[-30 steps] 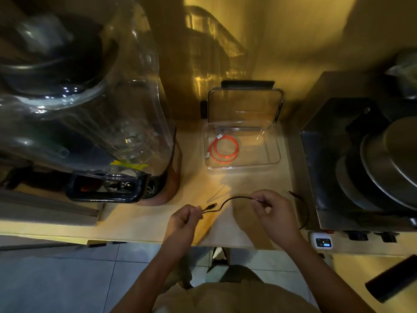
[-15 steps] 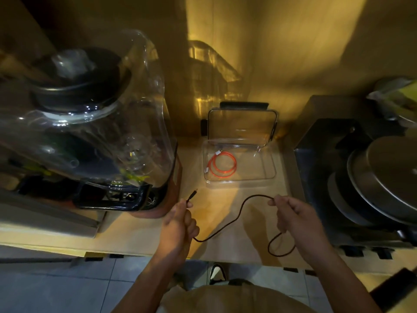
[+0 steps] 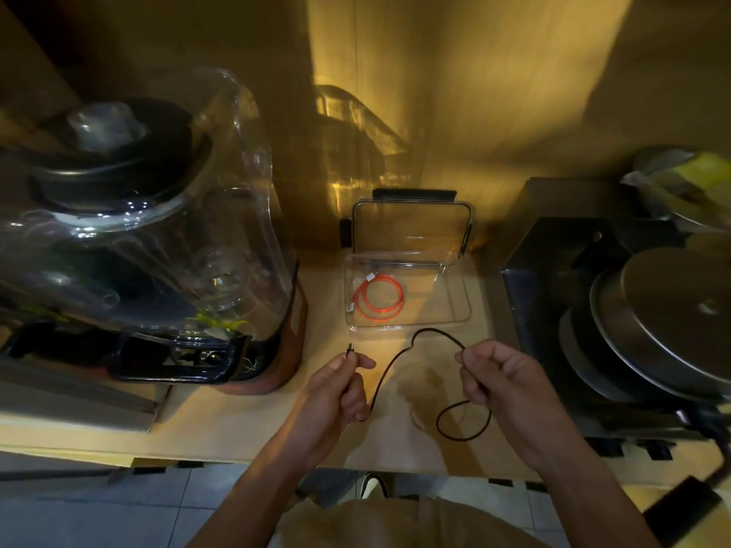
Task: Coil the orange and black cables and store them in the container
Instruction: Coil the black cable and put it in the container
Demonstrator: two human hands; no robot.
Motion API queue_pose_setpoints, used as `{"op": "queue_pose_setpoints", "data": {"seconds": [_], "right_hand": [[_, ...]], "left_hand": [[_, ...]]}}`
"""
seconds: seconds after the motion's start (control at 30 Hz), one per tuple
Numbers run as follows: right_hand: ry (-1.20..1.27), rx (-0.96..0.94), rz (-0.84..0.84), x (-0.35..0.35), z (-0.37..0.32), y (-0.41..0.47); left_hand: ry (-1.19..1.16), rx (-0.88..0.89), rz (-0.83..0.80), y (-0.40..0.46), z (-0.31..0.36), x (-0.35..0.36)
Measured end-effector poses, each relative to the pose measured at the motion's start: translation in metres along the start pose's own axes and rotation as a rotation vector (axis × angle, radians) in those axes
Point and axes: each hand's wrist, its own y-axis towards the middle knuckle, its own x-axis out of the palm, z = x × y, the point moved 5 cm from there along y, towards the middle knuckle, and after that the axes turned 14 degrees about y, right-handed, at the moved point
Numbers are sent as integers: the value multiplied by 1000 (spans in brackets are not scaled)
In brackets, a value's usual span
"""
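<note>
The black cable (image 3: 395,359) is held above the wooden counter (image 3: 221,421), in front of the clear container (image 3: 455,310). One end of it, with a small plug, is pinched by the left hand (image 3: 336,393) between thumb and forefinger, and the plug points upward; the other fingers of this hand are curled round the cable below. From there the cable is led in an arch toward the container and then down to the right hand (image 3: 498,381), whose fingers are closed round it. Under the right hand a loose loop is seen hanging, and it is not clear where the far end of the cable lies. No tidy coil is formed yet; only one rough loop is made.

The orange cable (image 3: 379,298) is already coiled and is laid inside the container, in its left part, with its white plugs at the left side of the coil. The lid (image 3: 411,227) of the container is stood open at the back, against the wall.

It is judged that about half of the task is done: the orange cable is stored, while the black one must still be wound into rings and placed beside it. Whether the lid must be closed is not said.

At the left of the counter a large blender (image 3: 150,239) with a clear cover is seen, and at the right a dark stove (image 3: 553,294) with metal pans (image 3: 672,310).
</note>
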Motion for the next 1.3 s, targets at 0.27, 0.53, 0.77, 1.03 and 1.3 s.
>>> {"op": "queue_pose_setpoints", "data": {"seconds": [0.27, 0.53, 0.77, 1.03, 1.3], "right_hand": [[-172, -58, -259, 36, -6, -16], [-413, -26, -340, 55, 5, -27], [-577, 69, -433, 54, 23, -36], [-734, 56, -438, 48, 32, -36], [-775, 73, -313, 34, 34, -26]], "left_hand": [[32, -105, -10, 6, -1, 17], [-158, -198, -86, 8, 4, 27], [-227, -146, -54, 14, 22, 25], [-461, -64, -55, 15, 47, 27], [-527, -39, -190, 9, 66, 19]]}}
